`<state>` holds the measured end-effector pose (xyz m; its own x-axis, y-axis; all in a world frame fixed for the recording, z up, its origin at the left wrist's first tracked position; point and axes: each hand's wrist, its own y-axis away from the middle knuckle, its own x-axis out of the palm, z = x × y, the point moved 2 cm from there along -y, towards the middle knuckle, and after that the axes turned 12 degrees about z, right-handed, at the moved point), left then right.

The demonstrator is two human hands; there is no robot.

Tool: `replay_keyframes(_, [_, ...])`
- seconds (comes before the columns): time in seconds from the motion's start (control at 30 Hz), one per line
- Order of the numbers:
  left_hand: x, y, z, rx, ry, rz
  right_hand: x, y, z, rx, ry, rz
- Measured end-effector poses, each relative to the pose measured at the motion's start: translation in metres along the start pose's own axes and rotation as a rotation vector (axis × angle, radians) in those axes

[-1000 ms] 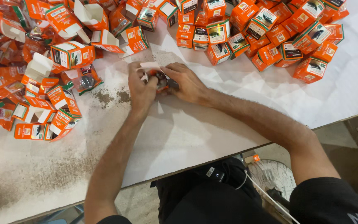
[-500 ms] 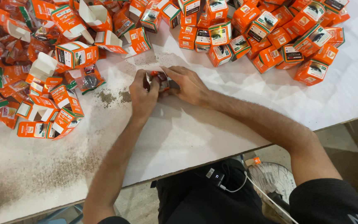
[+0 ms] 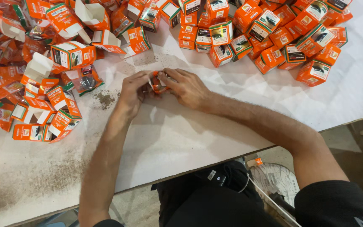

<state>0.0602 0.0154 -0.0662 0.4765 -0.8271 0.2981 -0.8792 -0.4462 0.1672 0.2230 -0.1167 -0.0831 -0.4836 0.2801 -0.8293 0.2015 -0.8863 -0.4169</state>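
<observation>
A small crinkly orange packet sits between both hands, just above the white desk. The left hand and right hand pinch it with bent fingers. Square orange cardboard boxes lie piled behind, and open ones lie left.

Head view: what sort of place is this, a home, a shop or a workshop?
Most likely a small packing workshop. Heaps of identical orange boxes, many open and unfilled, crowd a dusty white table, and both hands hold one small orange packet between them.
</observation>
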Motion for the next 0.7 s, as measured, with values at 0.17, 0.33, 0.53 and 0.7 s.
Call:
replay_keyframes(0.17, [0.001, -0.013, 0.005, 0.056, -0.276, -0.059, -0.006, -0.004, 0.004, 0.015, -0.038, -0.006])
replay_keyframes(0.33, [0.021, 0.007, 0.006, 0.533, -0.849, -0.101, -0.008, -0.004, 0.002, 0.072, -0.204, -0.030])
replay_keyframes(0.53, [0.027, 0.025, -0.004, 0.706, -1.245, 0.032, -0.001, -0.003, -0.006, 0.218, -0.298, 0.016])
replay_keyframes(0.7, [0.029, 0.021, 0.001, 0.663, -1.089, -0.035, -0.001, -0.002, -0.009, 0.181, -0.309, 0.017])
